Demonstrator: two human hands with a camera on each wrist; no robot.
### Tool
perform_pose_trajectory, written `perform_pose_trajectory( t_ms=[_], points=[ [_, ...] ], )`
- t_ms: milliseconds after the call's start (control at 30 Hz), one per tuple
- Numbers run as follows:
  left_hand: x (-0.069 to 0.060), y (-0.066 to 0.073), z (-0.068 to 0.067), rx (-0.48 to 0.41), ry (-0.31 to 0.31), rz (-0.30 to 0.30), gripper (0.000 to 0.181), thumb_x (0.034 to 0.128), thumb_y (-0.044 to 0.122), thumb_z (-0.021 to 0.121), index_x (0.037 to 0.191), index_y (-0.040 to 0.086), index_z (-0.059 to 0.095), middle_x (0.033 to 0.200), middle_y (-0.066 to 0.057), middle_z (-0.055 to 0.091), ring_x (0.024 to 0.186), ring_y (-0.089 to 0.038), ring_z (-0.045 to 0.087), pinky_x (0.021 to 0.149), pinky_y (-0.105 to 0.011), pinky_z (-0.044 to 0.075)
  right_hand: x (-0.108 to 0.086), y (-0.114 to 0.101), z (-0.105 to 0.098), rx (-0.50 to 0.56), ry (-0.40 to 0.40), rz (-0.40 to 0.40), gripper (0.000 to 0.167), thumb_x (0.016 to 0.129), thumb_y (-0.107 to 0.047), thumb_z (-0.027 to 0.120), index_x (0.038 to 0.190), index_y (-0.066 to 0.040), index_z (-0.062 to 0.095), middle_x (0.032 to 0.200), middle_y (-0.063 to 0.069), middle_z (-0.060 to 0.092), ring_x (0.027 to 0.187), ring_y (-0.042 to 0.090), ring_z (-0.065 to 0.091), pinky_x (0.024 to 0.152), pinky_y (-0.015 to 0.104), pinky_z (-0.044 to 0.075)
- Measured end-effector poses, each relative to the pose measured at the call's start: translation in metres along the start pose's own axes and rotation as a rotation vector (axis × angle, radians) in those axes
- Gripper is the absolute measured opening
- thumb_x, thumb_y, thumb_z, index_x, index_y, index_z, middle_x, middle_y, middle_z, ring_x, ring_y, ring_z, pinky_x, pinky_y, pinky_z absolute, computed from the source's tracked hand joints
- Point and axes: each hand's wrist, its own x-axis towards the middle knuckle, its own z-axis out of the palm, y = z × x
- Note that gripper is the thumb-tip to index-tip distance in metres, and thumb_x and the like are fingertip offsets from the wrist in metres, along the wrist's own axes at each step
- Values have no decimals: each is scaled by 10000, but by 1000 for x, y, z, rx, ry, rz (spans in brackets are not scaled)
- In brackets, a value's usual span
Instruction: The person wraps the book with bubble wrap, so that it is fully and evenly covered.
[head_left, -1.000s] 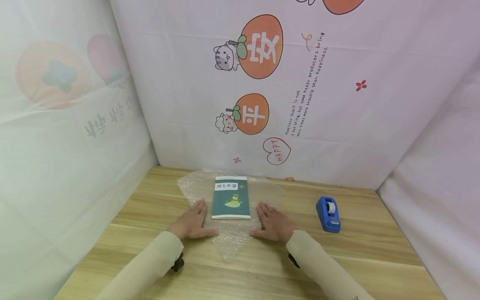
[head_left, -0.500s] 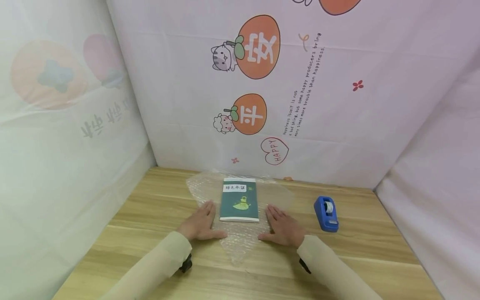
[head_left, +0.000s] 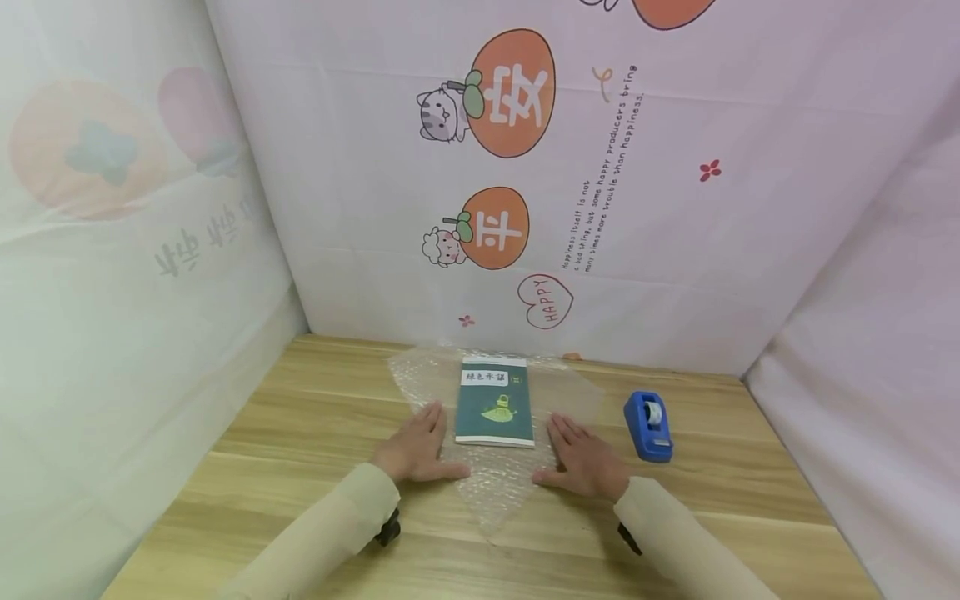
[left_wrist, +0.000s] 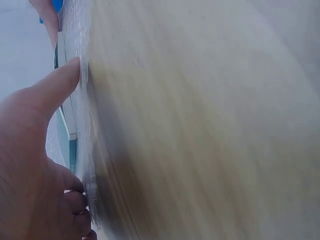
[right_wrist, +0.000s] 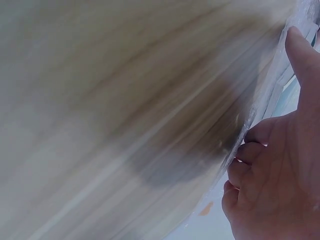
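Observation:
A green booklet (head_left: 491,417) with white bands and a yellow-green drawing lies flat on a sheet of clear bubble wrap (head_left: 495,483), whose near corner points toward me. My left hand (head_left: 418,448) presses the wrap on the booklet's left side, fingers extended and thumb spread inward. On the other side my right hand (head_left: 588,461) mirrors it, palm down on the wrap. Both wrist views show the wrap's edge under the fingertips; the booklet's edge appears beyond the thumb in the left wrist view. Neither hand grips anything.
A blue tape dispenser (head_left: 648,427) with a roll of tape stands to the right of my right hand on the wooden table (head_left: 315,433). Printed cloth (head_left: 390,208) hangs at the back, and pale cloth walls close in both sides.
The bubble wrap, with the booklet on it, has slid to the right and slightly nearer under both hands. The hands moved along with it, and the head view shifted a little.

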Motion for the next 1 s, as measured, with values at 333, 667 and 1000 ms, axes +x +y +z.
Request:
perform_pose_trajectory(
  t_ms=[333, 667, 1000],
  points=[
    [7, 14, 3, 19, -19, 1, 1177, 924, 766, 598, 1648, -77, 208, 1760, -254, 131, 1658, -386, 138, 1352, -524, 216, -11, 11, -1, 8, -8, 7, 1066, 979, -720, 558, 1631, 76, 278, 1726, 287, 238, 1610, 460, 253, 1310, 599, 280],
    [14, 22, 6, 47, -44, -9, 1195, 914, 788, 590, 1656, -63, 195, 1768, -234, 119, 1664, -360, 126, 1362, -491, 194, -19, 19, 3, 11, 15, 9, 1054, 980, -707, 566, 1623, 82, 293, 1714, 297, 262, 1601, 471, 267, 1303, 607, 289],
    [17, 26, 7, 49, -36, -9, 1181, 920, 788, 581, 1655, -58, 208, 1767, -236, 131, 1665, -358, 124, 1364, -485, 189, -25, 25, 5, 47, 48, 24, 1023, 1004, -695, 537, 1637, 63, 272, 1725, 286, 240, 1602, 480, 253, 1301, 620, 281]
  ],
)
